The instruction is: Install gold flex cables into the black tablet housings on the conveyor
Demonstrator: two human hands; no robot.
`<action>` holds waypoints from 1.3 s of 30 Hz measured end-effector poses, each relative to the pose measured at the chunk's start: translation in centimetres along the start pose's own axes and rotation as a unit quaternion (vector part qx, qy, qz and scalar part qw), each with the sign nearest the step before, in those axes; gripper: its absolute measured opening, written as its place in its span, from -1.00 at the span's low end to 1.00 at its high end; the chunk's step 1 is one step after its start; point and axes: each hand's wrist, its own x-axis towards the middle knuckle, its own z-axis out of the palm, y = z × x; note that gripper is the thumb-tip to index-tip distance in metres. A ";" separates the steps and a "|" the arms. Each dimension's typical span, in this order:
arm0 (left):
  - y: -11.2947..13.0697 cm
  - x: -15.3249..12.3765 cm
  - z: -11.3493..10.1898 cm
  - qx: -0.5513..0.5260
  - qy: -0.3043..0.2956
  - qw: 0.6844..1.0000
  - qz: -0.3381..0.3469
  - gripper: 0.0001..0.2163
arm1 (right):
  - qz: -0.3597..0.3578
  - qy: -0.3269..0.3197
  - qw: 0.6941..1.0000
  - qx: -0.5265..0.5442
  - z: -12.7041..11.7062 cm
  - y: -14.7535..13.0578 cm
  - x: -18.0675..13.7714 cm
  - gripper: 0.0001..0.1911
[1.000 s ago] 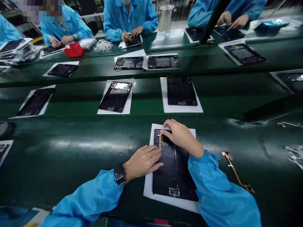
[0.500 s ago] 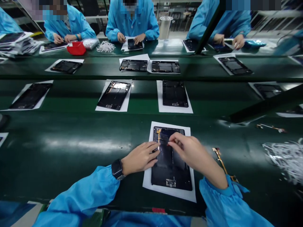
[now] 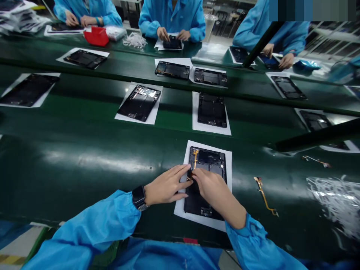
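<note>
A black tablet back panel [image 3: 209,165] lies on a white sheet [image 3: 228,157] on the green bench in front of me. An orange flex cable [image 3: 195,157] runs down its upper left side. My left hand [image 3: 165,185], with a black watch at the wrist, rests flat at the panel's left edge, fingers stretched out. My right hand [image 3: 213,189] lies over the panel's middle, its fingertips pressed together at the lower end of the cable beside my left fingertips.
A loose orange flex cable [image 3: 264,195] lies to the right, with a pile of clear film [image 3: 334,198] beyond it. More panels on white sheets [image 3: 211,110] sit on the conveyor. Workers in blue coats [image 3: 174,17] handle panels across it, near a red tray [image 3: 96,35].
My right hand has moved left and down to the cable's lower end, meeting my left fingertips. My view has shifted, so the panel sits a little higher and to the right.
</note>
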 end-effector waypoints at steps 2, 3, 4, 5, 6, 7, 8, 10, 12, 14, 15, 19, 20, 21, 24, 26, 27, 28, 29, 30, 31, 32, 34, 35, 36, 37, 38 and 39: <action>-0.1 0.0 0.2 -0.001 0.006 1.000 0.000 -0.57 | 0.000 0.006 1.000 -0.015 0.4 -0.3 0.1 -0.81; -0.1 0.0 0.3 -0.002 0.007 1.000 0.000 -0.57 | 0.001 0.015 1.000 -0.017 0.7 -0.3 0.1 -0.81; -0.1 -0.1 0.3 -0.003 0.006 1.000 0.000 -0.57 | 0.000 0.025 1.000 -0.015 0.9 -0.3 0.0 -0.80; -0.1 -0.1 0.3 -0.004 0.005 1.000 0.000 -0.57 | -0.002 0.037 0.999 -0.007 1.2 -0.2 -0.2 -0.80; -0.1 -0.1 0.3 -0.005 0.004 1.000 0.000 -0.57 | -0.006 0.050 0.999 0.007 1.5 -0.1 -0.4 -0.79; -0.1 -0.1 0.2 -0.005 0.005 1.000 -0.001 -0.57 | -0.011 0.063 0.998 0.026 1.7 0.1 -0.7 -0.77; -0.1 0.0 0.2 -0.006 0.006 1.000 -0.002 -0.57 | -0.015 0.076 0.996 0.050 1.9 0.3 -0.9 -0.76; -0.1 0.0 0.1 -0.007 0.011 1.000 -0.002 -0.58 | -0.015 0.101 0.989 0.103 2.3 0.7 -1.5 -0.76; -0.1 0.0 0.1 -0.008 0.012 1.000 -0.001 -0.59 | -0.004 0.125 0.981 0.146 2.5 1.1 -1.9 -0.78; -0.2 0.0 0.1 -0.010 0.013 1.000 0.002 -0.59 | 0.005 0.143 0.974 0.175 2.7 1.2 -2.2 -0.80; -0.1 0.0 0.0 -0.011 0.015 1.000 0.002 -0.59 | 0.008 0.148 0.972 0.183 2.7 1.2 -2.2 -0.81; -0.1 0.0 0.1 -0.016 0.024 1.000 -0.002 -0.59 | 0.002 0.159 0.969 0.187 2.9 1.1 -2.0 -0.80; -0.1 0.0 0.1 -0.016 0.024 1.000 -0.003 -0.59 | -0.003 0.158 0.971 0.181 2.9 1.0 -2.0 -0.80; -0.1 0.0 0.1 -0.016 0.022 1.000 -0.003 -0.59 | -0.008 0.154 0.973 0.172 2.9 0.9 -1.9 -0.79; -0.2 0.1 0.1 -0.017 0.014 1.000 -0.002 -0.58 | -0.024 0.124 0.984 0.128 2.8 0.7 -1.5 -0.76; -0.2 0.1 0.1 -0.017 0.009 1.000 -0.003 -0.58 | -0.033 0.103 0.990 0.086 2.6 0.4 -1.1 -0.74; -0.2 0.0 0.1 -0.017 0.008 1.000 -0.003 -0.58 | -0.037 0.092 0.993 0.067 2.4 0.3 -0.8 -0.73; -0.1 0.0 0.1 -0.016 0.009 1.000 -0.003 -0.57 | -0.041 0.079 0.995 0.054 2.1 0.2 -0.6 -0.72; -0.1 0.0 0.1 -0.015 0.010 1.000 -0.002 -0.58 | -0.046 0.066 0.996 0.048 1.8 0.2 -0.4 -0.72; -0.1 0.0 0.0 -0.014 0.013 1.000 -0.002 -0.58 | -0.051 0.056 0.996 0.050 1.5 0.2 -0.3 -0.72; -0.1 0.0 0.0 -0.012 0.016 1.000 -0.002 -0.58 | -0.052 0.049 0.996 0.056 1.3 0.3 -0.2 -0.72; 0.0 0.0 0.0 -0.011 0.019 1.000 -0.002 -0.59 | -0.049 0.047 0.996 0.062 1.0 0.5 -0.3 -0.73; 0.0 0.0 0.0 -0.008 0.021 1.000 -0.001 -0.59 | -0.035 0.051 0.996 0.065 0.8 0.9 -0.6 -0.75; 0.0 -0.1 0.0 -0.007 0.022 1.000 0.001 -0.59 | -0.028 0.052 0.996 0.060 0.8 1.1 -0.8 -0.75; -0.1 -0.1 0.1 -0.007 0.023 1.000 0.002 -0.59 | -0.025 0.050 0.997 0.050 0.9 1.1 -1.0 -0.74; -0.1 -0.1 0.1 -0.006 0.023 1.000 0.003 -0.59 | -0.026 0.047 0.998 0.038 1.0 1.2 -1.1 -0.73; -0.1 -0.1 0.1 -0.006 0.022 1.000 0.003 -0.59 | -0.029 0.043 0.998 0.025 1.1 1.1 -1.2 -0.71; -0.1 -0.1 0.1 -0.006 0.019 1.000 0.002 -0.59 | -0.033 0.040 0.999 0.012 1.2 0.9 -1.2 -0.69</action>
